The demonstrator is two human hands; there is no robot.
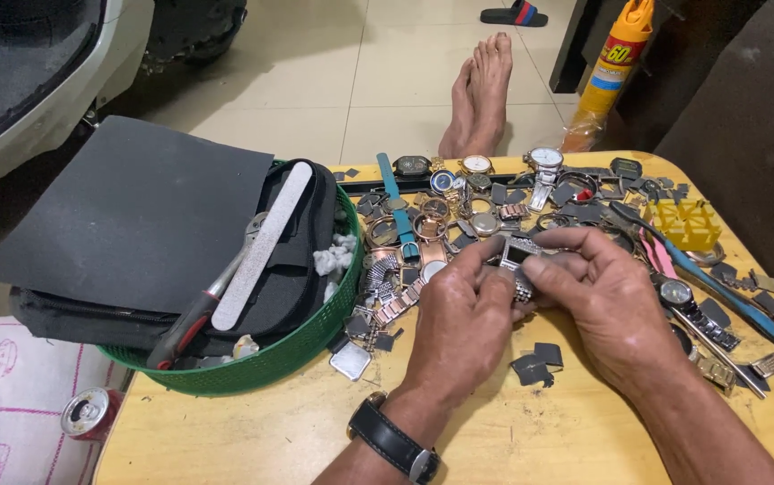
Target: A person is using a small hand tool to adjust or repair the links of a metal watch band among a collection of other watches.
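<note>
We note a small silver rectangular watch (518, 256) held above the middle of the yellow table (252, 431), gripped from both sides. The left hand (463, 319) has its fingers curled shut on the watch's lower left; the right hand (607, 301) pinches its right edge between thumb and forefinger. The metal strap appears to hang below the case, though the fingers largely hide it. Behind lies a heap of watches (459, 202) and loose straps, with a yellow plastic block (685, 223) to the right. At left, a green basket (270, 359) carries a black pouch (135, 305) and a long grey file (261, 244). A tall orange-and-yellow bottle (616, 63) stands beyond the table; a red drinks can (90, 413) lies on the floor.
</note>
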